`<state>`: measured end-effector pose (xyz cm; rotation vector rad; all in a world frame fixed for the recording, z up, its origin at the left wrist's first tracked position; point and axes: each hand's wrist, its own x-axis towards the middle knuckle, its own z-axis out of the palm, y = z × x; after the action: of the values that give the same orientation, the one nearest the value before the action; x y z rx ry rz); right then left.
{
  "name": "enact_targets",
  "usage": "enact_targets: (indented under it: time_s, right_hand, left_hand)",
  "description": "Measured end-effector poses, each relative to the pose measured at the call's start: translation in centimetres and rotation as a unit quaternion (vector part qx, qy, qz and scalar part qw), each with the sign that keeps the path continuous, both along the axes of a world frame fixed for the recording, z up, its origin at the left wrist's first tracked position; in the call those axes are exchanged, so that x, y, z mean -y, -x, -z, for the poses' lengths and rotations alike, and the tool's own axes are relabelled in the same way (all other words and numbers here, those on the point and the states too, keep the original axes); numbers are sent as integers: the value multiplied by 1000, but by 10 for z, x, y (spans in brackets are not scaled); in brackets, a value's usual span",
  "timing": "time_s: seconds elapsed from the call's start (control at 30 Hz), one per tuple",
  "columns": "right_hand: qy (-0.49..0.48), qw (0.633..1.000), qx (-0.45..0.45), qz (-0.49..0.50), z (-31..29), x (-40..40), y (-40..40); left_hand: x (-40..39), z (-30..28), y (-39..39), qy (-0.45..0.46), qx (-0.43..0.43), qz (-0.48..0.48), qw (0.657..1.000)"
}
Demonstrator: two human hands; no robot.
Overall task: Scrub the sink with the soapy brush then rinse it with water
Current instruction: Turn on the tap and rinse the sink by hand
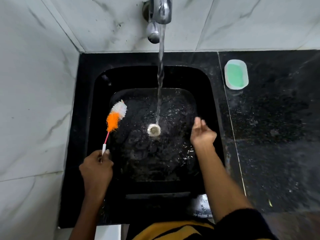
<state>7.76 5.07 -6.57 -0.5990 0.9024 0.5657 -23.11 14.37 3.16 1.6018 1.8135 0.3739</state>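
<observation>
The sink sits sunk in the black worktop, tap water falling from twelve o'clock onto its drain. My right hand, fingers loosely curled and empty, hovers at three o'clock, probably to spread the rinse. My left hand grips the brush at nine o'clock, clear of the stream.
</observation>
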Motion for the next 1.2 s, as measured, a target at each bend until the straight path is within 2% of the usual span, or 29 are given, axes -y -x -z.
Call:
enact_targets:
  time_s: [0.1,0.23,0.3,0.5,0.67,0.77,0.93,1.07,1.1,1.13,1.17,1.2]
  right_hand:
    - [63,994,-12,-85,15,-7,34]
    - [77,961,-32,-263,13,-53,46]
    - [64,950,-29,-304,7,-78,45]
    - [44,920,-2,-390,-20,-148,17]
    - [11,882,79,-464,-54,-178,4]
    - [-4,866,79,-493,-57,-174,6]
    - [28,831,31,-555,-39,-146,33]
    - [-4,838,27,-545,-23,-127,60]
    - [-4,828,42,-559,-23,-121,68]
    - [-7,804,70,-591,-23,-115,77]
    - [-19,761,102,-640,-20,-108,87]
    - [-41,700,126,-701,-16,-100,99]
  left_hand:
    - [1,-1,-3,6,1,4,1000]
    - [-2,-2,-1,-4,-7,7,1000]
    - [-2,-4,2,-4,0,-1,1000]
    - [4,-13,13,-15,10,-21,1000]
    - [4,-13,24,-27,20,-27,999]
    - [5,-16,25,-32,27,-32,999]
    - [5,-19,23,-29,38,-43,998]
    - [6,-18,22,-22,26,-51,998]
    - [6,-17,23,-23,28,-54,998]
    - [7,-17,24,-23,28,-56,998]
    - [8,-16,26,-24,25,-55,998]
    - [9,-16,27,-24,23,-52,998]
